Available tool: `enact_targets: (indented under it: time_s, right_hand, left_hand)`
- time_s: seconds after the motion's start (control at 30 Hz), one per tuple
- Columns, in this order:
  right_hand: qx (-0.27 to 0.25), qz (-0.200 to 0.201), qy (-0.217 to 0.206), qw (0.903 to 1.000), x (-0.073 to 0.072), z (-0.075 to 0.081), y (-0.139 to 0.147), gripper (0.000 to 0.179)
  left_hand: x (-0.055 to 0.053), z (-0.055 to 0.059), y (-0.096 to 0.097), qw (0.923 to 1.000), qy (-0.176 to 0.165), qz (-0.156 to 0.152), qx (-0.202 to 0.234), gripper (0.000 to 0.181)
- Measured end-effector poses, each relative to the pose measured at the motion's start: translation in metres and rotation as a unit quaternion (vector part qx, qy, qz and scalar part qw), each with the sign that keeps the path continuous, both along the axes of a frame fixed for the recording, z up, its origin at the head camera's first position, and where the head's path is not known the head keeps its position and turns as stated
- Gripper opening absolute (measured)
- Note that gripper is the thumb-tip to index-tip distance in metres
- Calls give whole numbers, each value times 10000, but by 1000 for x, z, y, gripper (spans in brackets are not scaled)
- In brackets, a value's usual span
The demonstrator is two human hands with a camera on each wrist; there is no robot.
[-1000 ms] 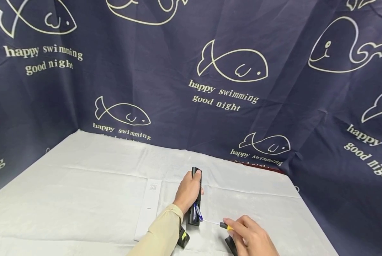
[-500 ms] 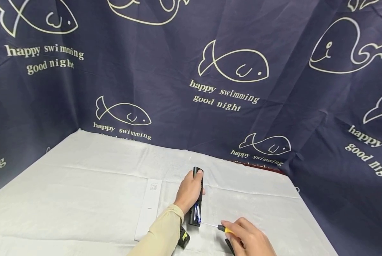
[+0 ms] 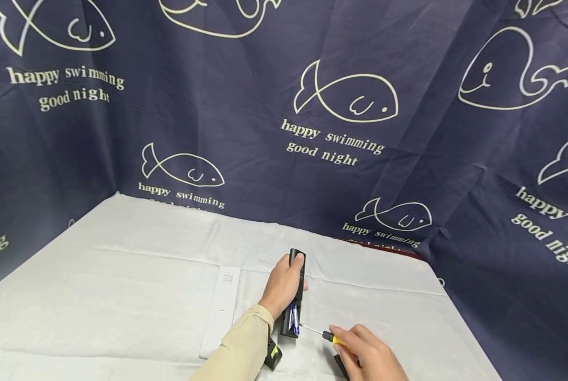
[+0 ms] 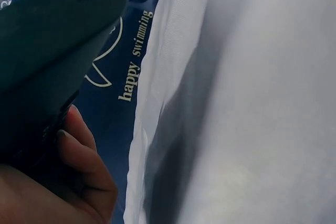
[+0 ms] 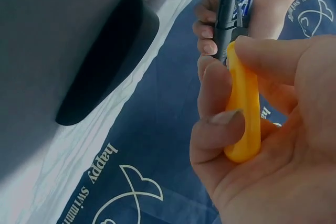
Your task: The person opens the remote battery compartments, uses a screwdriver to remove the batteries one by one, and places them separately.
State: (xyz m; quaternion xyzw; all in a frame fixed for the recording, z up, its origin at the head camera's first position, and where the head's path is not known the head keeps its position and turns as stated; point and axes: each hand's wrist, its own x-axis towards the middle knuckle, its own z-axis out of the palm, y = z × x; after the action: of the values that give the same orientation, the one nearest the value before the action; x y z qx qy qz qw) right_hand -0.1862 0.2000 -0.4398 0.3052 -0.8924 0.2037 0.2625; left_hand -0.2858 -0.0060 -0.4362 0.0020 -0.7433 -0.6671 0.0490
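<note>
My left hand (image 3: 281,286) grips a black remote control (image 3: 299,293), thumb along its upper end. Its battery compartment faces up, with blue-and-white batteries (image 3: 294,320) inside. In my right hand (image 3: 372,349) is a screwdriver (image 3: 329,336), pinched by its yellow-and-black handle. The thin shaft points left, its tip at the compartment's right edge beside the batteries; whether it touches them I cannot tell. In the right wrist view, fingers and thumb curl round the yellow handle (image 5: 245,108). A black curved cover (image 5: 110,61) lies on the table near this hand, mostly hidden in the head view.
A white strip-shaped box or card (image 3: 219,312) with a printed code lies left of the left forearm. A black device with a yellow-green mark (image 3: 273,355) is at the left wrist. The white-covered table (image 3: 122,296) backs onto a dark blue printed curtain (image 3: 246,132).
A battery that stuck out tilted at the compartment's right side one second ago now lies further in. The screwdriver tip has shifted slightly, and the remote has moved a little right.
</note>
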Motion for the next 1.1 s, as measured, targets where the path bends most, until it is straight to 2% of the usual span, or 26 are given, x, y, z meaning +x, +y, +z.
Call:
enact_targets:
  time_s: [0.1, 0.4, 0.7, 0.93, 1.1]
  right_hand:
    - [3, 115, -80, 9999, 0, -1, 0, 42]
    - [94, 108, -608, 9980, 3, 3, -2, 36]
    - [191, 147, -606, 9979, 3, 4, 0, 35]
    - [194, 486, -344, 9980, 1, 2, 2, 39]
    - [198, 244, -577, 9978, 4, 4, 0, 36]
  left_hand:
    - [0, 0, 0, 10000, 35, -15, 11, 43]
    - [1, -1, -2, 10000, 10, -48, 10, 41]
    - [0, 0, -2, 10000, 79, -40, 29, 43]
    - [0, 0, -2, 10000, 74, -39, 38, 44]
    - [1, 0, -3, 9999, 79, -61, 29, 45]
